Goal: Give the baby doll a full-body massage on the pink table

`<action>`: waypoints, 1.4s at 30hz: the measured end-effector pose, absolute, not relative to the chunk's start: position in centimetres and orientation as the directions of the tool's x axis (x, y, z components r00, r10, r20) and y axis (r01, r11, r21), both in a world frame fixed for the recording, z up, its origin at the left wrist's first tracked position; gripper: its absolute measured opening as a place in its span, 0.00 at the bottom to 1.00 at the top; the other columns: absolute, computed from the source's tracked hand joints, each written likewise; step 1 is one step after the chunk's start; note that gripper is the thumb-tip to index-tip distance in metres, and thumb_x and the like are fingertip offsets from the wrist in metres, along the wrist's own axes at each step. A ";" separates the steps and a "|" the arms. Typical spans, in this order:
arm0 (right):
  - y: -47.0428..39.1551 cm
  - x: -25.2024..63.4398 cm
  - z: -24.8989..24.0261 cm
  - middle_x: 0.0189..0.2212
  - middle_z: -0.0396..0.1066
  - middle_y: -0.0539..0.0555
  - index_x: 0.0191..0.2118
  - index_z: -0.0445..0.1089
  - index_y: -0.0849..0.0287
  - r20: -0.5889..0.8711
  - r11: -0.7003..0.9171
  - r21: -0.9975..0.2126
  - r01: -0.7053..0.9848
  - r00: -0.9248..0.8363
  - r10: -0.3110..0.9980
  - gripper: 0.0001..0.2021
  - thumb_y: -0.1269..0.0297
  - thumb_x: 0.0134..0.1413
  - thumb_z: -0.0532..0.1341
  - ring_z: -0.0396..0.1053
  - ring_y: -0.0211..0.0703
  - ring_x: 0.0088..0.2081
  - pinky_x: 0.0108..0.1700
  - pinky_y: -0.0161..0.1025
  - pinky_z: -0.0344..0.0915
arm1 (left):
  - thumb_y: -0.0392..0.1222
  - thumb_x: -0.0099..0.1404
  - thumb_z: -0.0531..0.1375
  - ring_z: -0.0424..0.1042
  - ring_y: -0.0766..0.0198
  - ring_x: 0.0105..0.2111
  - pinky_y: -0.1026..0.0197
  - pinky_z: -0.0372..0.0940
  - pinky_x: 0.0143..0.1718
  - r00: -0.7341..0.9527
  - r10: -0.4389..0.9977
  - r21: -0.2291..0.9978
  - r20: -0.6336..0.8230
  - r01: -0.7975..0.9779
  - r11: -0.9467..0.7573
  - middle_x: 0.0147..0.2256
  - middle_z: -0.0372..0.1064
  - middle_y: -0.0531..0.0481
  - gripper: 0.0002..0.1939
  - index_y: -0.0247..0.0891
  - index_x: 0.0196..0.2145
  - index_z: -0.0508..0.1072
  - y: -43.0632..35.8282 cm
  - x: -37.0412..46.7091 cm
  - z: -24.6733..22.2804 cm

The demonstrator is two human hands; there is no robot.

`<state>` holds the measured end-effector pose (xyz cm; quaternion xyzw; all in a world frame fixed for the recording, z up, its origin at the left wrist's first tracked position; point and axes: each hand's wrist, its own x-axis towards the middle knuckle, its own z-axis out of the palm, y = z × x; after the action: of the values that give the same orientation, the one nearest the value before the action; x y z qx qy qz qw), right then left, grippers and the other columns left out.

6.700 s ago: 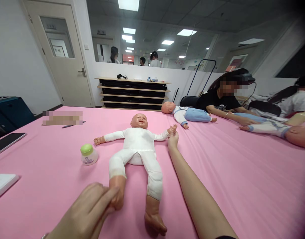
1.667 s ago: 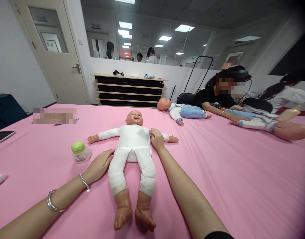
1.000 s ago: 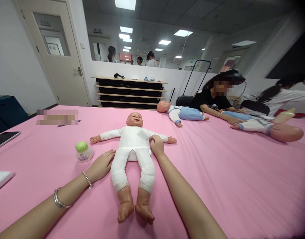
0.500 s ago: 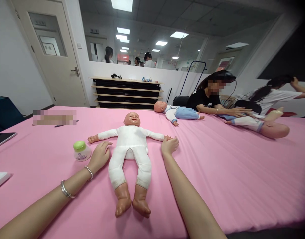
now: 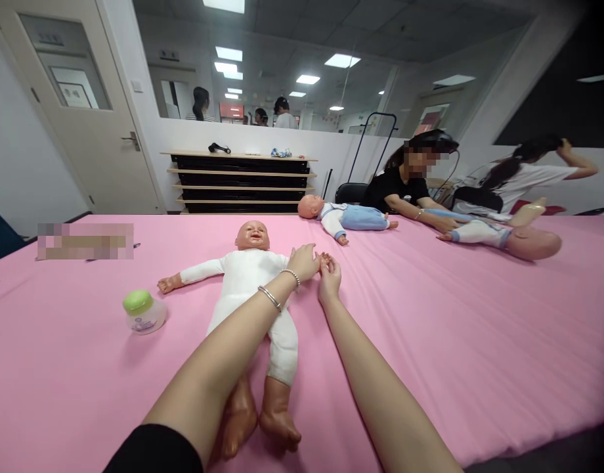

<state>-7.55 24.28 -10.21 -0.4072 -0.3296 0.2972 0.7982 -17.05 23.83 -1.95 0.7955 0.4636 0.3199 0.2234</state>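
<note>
A baby doll (image 5: 247,276) in a white cloth body lies face up on the pink-covered table (image 5: 430,341), its head pointing away from me. My left hand (image 5: 304,261), with two bracelets on the wrist, reaches across the doll's body and is closed round its forearm near the wrist. Beside it my right hand (image 5: 330,279) pinches the small hand of that same arm. The doll's other arm lies stretched out to the left. Left of the doll stands a clear jar (image 5: 147,316) with a green lid.
Beyond, a doll in blue trousers (image 5: 364,218) lies on the table. At the right a person in black (image 5: 405,177) handles another doll (image 5: 503,238). A bottle (image 5: 528,213) is by that doll. A shelf (image 5: 240,177) stands behind the table.
My left hand has moved from beside the jar across the doll to its arm on the right. My right hand has turned, its fingers now at the doll's hand. The view has shifted slightly.
</note>
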 end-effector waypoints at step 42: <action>23.6 -9.1 -10.4 0.29 0.73 0.54 0.30 0.66 0.59 0.182 0.335 -0.925 -0.177 0.567 0.803 0.14 0.53 0.52 0.53 0.71 0.43 0.35 0.41 0.41 0.67 | 0.47 0.60 0.59 0.70 0.65 0.32 0.65 0.62 0.36 0.178 0.959 0.909 0.219 0.319 -0.267 0.31 0.72 0.51 0.09 0.40 0.34 0.71 26.0 -15.2 -8.4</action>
<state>-9.15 23.57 -10.35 -0.4742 -0.3300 0.3280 0.7474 -15.24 25.95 -8.39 0.6704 0.4766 0.4290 0.3733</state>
